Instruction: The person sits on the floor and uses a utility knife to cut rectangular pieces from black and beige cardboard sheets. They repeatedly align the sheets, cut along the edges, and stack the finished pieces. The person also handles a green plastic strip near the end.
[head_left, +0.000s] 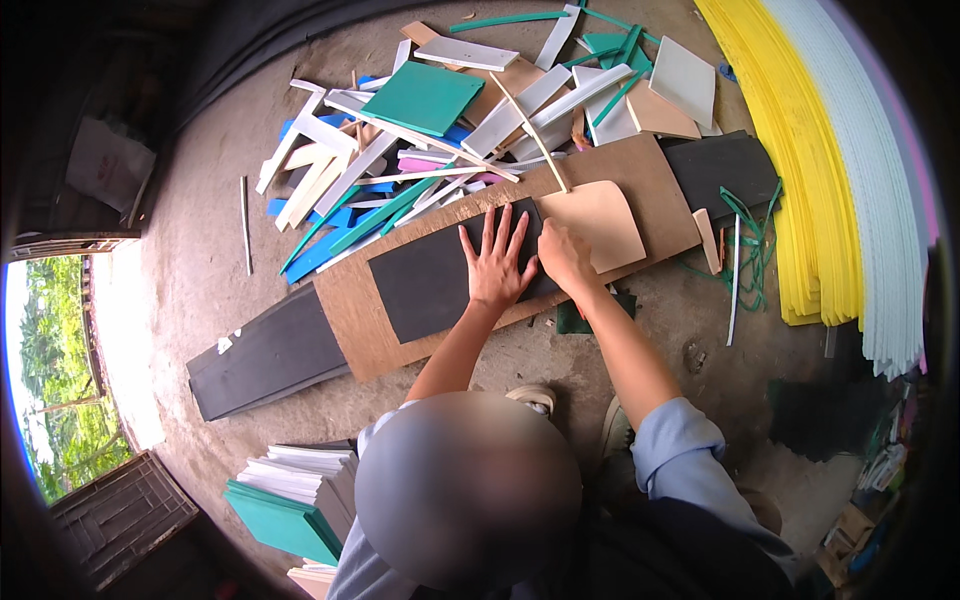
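Observation:
My left hand point(494, 262) lies flat with fingers spread on a black sheet point(420, 285), pressing it against a brown wooden board point(345, 318). Beside it, my right hand point(564, 254) is closed in a fist at the sheet's right end. What the fist holds, if anything, is hidden from view. A tan sheet point(607, 225) with a rounded corner lies on the board just right of the black one, partly under my right hand. One end of a thin cream strip point(532, 135) reaches the tan sheet's far edge.
Beneath the board run long dark planks point(265, 350). Beyond it spreads a heap of offcuts, with a green panel point(425, 97) on top. Tall yellow sheets point(800, 170) stand at the right, near tangled green strips point(750, 245). Stacked green sheets point(280, 520) stand at the lower left.

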